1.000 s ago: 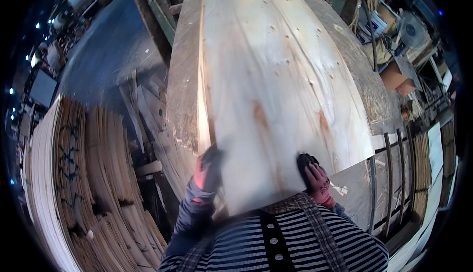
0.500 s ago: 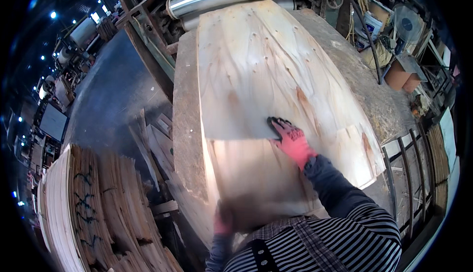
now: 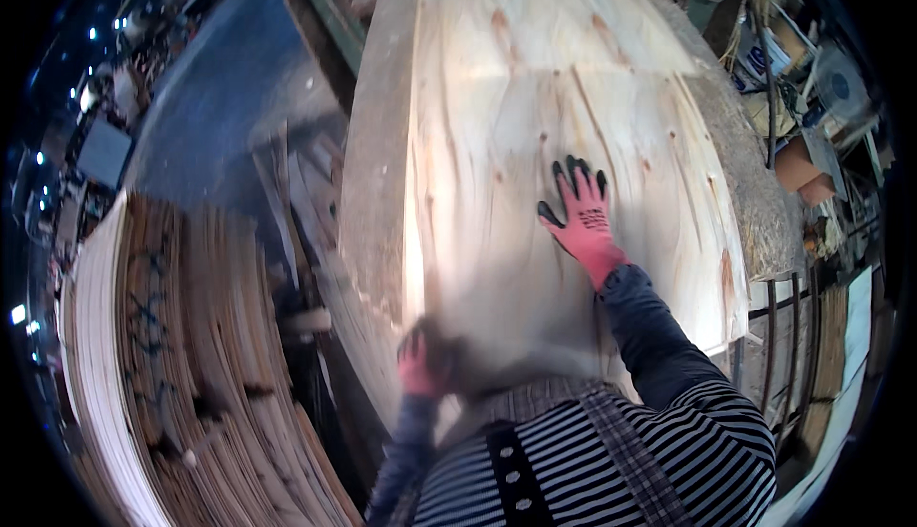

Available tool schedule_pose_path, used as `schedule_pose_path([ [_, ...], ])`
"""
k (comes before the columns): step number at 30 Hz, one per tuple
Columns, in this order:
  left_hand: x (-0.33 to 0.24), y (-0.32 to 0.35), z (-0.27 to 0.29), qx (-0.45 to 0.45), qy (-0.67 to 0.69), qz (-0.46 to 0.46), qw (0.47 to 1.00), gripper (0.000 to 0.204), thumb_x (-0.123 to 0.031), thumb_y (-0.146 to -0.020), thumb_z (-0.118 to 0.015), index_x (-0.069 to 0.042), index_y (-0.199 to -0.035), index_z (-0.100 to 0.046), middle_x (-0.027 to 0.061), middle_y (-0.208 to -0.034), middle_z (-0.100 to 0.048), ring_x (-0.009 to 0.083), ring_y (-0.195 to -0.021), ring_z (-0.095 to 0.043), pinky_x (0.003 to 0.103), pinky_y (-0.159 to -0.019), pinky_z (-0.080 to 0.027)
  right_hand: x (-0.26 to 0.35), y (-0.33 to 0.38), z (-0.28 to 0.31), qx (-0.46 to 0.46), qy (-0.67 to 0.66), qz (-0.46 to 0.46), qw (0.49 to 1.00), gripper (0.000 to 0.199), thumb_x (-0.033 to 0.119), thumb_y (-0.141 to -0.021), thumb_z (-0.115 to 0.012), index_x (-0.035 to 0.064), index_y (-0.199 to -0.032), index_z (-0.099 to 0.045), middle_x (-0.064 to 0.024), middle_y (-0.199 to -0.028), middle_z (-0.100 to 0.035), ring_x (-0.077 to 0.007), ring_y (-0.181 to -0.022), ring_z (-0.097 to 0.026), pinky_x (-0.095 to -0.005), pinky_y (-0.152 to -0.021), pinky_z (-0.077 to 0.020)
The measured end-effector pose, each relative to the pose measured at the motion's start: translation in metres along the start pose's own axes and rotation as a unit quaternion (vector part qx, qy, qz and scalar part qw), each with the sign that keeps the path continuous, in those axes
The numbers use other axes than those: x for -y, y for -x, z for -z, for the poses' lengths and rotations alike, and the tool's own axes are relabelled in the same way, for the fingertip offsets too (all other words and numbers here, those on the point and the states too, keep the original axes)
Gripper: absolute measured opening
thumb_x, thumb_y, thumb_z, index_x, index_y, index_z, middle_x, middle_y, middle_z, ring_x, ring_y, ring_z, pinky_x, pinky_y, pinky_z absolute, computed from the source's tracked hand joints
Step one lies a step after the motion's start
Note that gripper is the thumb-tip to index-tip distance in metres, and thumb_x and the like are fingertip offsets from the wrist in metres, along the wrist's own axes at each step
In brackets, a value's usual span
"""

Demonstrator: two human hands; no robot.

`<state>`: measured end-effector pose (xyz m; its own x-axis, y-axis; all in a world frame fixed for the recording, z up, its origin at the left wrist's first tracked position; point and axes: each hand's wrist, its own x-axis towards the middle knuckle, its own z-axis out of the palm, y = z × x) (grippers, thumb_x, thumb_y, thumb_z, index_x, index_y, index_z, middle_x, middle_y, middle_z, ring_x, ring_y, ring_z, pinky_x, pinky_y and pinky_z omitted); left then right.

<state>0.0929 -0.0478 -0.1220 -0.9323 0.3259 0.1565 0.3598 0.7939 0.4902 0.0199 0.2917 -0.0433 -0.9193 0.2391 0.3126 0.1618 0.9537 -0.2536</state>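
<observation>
While the right hand [image 3: 583,226] lies palm down with its fingers spread, grasping nothing, the sheet [image 3: 669,212] stretches out beneath it on the counter [image 3: 377,155], whose worn top shows to the left of both hands. Nearer the body, the left hand [image 3: 420,365] is at the sheet's near left corner, but blur hides whether it pinches the edge or merely touches it. Beyond the right hand, a crosswise edge marks where a second sheet [image 3: 564,11] meets this one.

Pale, knotty and thin, the sheet looks like wood veneer: probably light for its breadth, springy, and apt to bow if lifted from one end. Its face seems dry and likely to slide fairly easily under a flat palm, with the dark-tipped gloves [image 3: 599,252] adding some grip. Splitting looks the main risk, along the grain and near the knots ahead of the right hand. Holding both near corners, one by the left hand and one out to the right of the right hand, should spread the load better than a pinch at mid-edge. Outward from the left hand is a pile [image 3: 210,336] of similar sheets.
</observation>
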Motion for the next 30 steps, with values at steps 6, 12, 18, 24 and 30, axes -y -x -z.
schedule_pose_path([
  [6,0.020,-0.016,0.002,0.034,0.070,0.027,0.997,0.065,-0.026,-0.064,-0.067,-0.009,-0.121,-0.041,0.0166,-0.115,-0.045,0.0307,-0.107,-0.042,0.036,-0.092,-0.034,-0.011,0.125,0.025,0.062,0.009,-0.021,0.998,0.069,0.037,-0.066,-0.062,0.0032,-0.121,-0.038,-0.0216,-0.126,-0.031,-0.0370,-0.118,-0.027,-0.0470,-0.100,-0.0156],
  [12,-0.022,-0.023,0.034,0.030,0.029,-0.036,0.998,0.072,-0.024,-0.065,-0.065,-0.011,-0.127,-0.033,0.0185,-0.124,-0.037,0.0295,-0.117,-0.033,0.032,-0.096,-0.029,0.029,0.195,0.055,0.094,-0.034,0.034,0.994,0.072,0.036,-0.066,-0.063,-0.0013,-0.121,-0.035,-0.0230,-0.126,-0.030,-0.0392,-0.118,-0.026,-0.0470,-0.100,-0.0176],
  [18,-0.121,-0.025,0.126,0.175,0.551,-0.023,0.815,0.069,-0.010,-0.078,-0.053,0.000,-0.132,-0.011,0.0161,-0.137,-0.018,0.0205,-0.120,-0.028,0.029,-0.096,-0.027,0.004,0.273,0.009,0.094,-0.039,0.170,0.980,0.081,0.038,-0.057,-0.070,-0.0017,-0.119,-0.034,-0.0281,-0.125,-0.027,-0.0476,-0.114,-0.026,-0.0563,-0.094,-0.0219],
  [24,-0.097,-0.016,0.104,0.152,0.641,-0.032,0.751,0.067,-0.021,-0.080,-0.051,0.002,-0.130,-0.013,0.0195,-0.133,-0.022,0.0299,-0.119,-0.031,0.036,-0.099,-0.024,0.013,0.249,0.058,0.042,-0.104,0.125,0.986,0.069,0.022,-0.061,-0.063,0.0015,-0.121,-0.035,-0.0257,-0.121,-0.035,-0.0451,-0.109,-0.035,-0.0503,-0.091,-0.0311],
  [30,-0.017,-0.001,0.007,0.043,0.114,0.065,0.990,0.070,-0.026,-0.072,-0.063,-0.004,-0.127,-0.027,0.0222,-0.123,-0.035,0.0350,-0.113,-0.036,0.037,-0.093,-0.034,0.039,0.151,0.072,0.119,-0.090,0.019,0.989,0.064,0.021,-0.062,-0.065,0.0075,-0.119,-0.041,-0.0194,-0.122,-0.039,-0.0374,-0.111,-0.036,-0.0435,-0.094,-0.0301],
])
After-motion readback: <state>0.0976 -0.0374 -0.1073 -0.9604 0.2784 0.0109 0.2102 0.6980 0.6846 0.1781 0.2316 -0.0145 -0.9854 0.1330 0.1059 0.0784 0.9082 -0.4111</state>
